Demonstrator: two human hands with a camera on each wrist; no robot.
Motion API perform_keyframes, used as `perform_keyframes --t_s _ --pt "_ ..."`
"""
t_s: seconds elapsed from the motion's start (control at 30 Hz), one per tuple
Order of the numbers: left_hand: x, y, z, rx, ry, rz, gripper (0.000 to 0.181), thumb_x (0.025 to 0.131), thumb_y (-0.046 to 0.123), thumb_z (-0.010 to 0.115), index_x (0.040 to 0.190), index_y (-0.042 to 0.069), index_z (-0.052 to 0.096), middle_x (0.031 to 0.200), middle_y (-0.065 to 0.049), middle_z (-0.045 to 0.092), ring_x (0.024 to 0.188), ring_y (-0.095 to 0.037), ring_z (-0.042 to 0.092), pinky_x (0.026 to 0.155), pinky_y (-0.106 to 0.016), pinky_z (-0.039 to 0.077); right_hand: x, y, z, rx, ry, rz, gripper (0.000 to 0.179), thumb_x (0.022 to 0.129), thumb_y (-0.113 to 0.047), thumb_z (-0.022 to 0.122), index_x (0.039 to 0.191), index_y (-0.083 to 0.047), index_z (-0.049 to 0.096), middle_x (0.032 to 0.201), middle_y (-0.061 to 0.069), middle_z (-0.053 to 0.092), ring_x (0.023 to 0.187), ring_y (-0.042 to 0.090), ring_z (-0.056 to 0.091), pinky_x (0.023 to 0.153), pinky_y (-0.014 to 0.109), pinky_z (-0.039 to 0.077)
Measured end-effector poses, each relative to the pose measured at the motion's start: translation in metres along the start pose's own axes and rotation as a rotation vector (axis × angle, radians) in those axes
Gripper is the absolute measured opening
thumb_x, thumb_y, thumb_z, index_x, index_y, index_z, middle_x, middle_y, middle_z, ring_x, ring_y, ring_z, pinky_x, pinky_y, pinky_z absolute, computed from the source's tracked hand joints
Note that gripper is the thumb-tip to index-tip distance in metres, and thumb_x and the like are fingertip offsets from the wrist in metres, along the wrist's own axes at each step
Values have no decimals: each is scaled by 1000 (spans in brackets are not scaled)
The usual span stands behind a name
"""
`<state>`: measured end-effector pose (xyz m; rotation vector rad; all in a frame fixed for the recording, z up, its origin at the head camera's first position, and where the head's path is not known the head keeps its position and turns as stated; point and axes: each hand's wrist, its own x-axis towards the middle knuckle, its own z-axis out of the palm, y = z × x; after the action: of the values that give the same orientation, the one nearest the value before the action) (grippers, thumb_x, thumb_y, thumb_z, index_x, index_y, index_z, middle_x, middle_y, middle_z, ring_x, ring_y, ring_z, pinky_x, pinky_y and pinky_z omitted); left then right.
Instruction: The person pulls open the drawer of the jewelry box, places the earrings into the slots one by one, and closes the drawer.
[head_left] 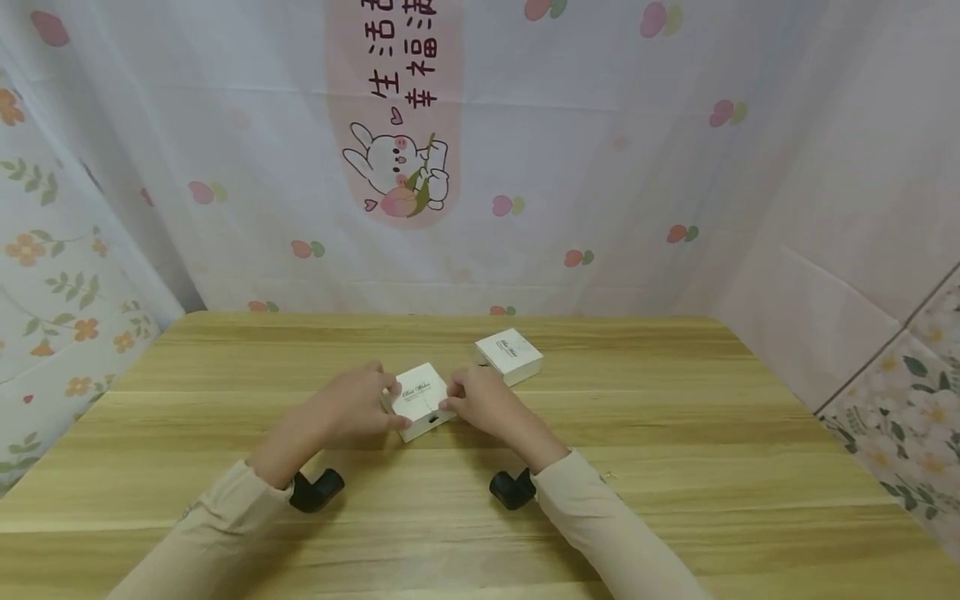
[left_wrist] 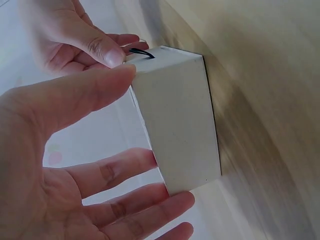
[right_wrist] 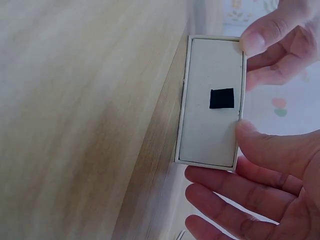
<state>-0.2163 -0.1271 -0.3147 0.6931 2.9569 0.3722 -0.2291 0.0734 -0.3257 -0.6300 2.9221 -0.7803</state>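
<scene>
A small white drawer-style gift box [head_left: 420, 390] with dark lettering on its lid sits on the wooden table in front of me. My left hand [head_left: 358, 406] holds its left side, the thumb at the near corner and fingertips at the far edge. At its right corner my right hand [head_left: 486, 402] pinches the box, thumb on the upper edge and fingers against the side. A black ribbon tab [right_wrist: 222, 98] shows on the box's end face in the right wrist view. The drawer appears flush within its sleeve there.
A second white box [head_left: 516, 353] with similar lettering lies just beyond my right hand. Black wrist devices [head_left: 321, 490] show under both forearms. A patterned curtain [head_left: 525, 150] hangs behind the table's far edge [head_left: 637, 321].
</scene>
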Motion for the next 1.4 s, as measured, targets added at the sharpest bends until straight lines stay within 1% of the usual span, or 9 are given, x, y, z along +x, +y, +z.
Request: perform_keyframes --t_s 0.23,0.4,0.5,0.57,0.8,0.93,1.03,1.2,1.4 --pt "-10 6 0 2 19 12 51 75 40 73 106 0 66 99 -11 57 76 -17 51 68 -32 46 -8 0 0 -25 3 -58 17 84 -22 69 78 -7 65 75 0 63 69 11 49 60 20 41" --pt "-13 9 1 19 29 45 45 74 39 74 98 3 66 91 -9 57 70 -15 48 62 -29 43 -14 0 -1 8 -14 -55 16 84 -20 69 78 -6 63 73 0 62 69 11 48 59 20 40" --pt "-15 11 2 14 27 41 42 73 39 75 94 4 65 89 -8 55 69 -15 47 61 -28 42 -17 1 0 40 -30 -68 16 84 -18 68 78 -5 63 71 0 60 60 8 47 53 18 39" --pt "-17 13 2 4 23 31 41 73 38 76 94 4 65 90 -8 54 69 -16 47 61 -29 42 -18 1 0 49 -30 -79 16 84 -17 69 75 -5 62 69 -1 58 59 8 45 51 17 37" --pt "-22 20 2 1 16 22 39 72 38 77 91 6 65 91 -7 54 69 -16 47 62 -30 43 -26 0 -3 42 -45 -80 16 83 -17 69 76 -5 62 70 -1 59 59 7 45 52 17 38" --pt "-25 24 2 2 24 32 35 72 37 77 83 8 63 87 -6 52 67 -15 45 59 -28 40 -30 0 -4 35 -47 -80 16 83 -18 70 76 -6 63 70 -1 58 59 7 45 52 18 38" --pt "-27 26 2 -6 19 23 33 71 37 78 80 9 61 85 -5 50 65 -15 44 57 -27 38 -32 -1 -5 28 -50 -82 16 83 -17 70 74 -6 62 69 -2 56 60 7 45 52 18 38" --pt "-29 30 1 -13 12 3 33 71 36 78 79 10 60 81 -3 47 63 -16 43 56 -27 36 -34 0 -5 48 -61 -85 17 83 -16 70 73 -6 61 66 -2 54 58 7 45 51 18 37" --pt "-30 32 2 -28 16 -7 33 71 35 78 80 9 61 82 -4 47 63 -16 44 55 -26 36 -37 1 -4 53 -51 -91 16 84 -17 69 76 -6 61 69 -1 58 59 7 46 53 18 40"
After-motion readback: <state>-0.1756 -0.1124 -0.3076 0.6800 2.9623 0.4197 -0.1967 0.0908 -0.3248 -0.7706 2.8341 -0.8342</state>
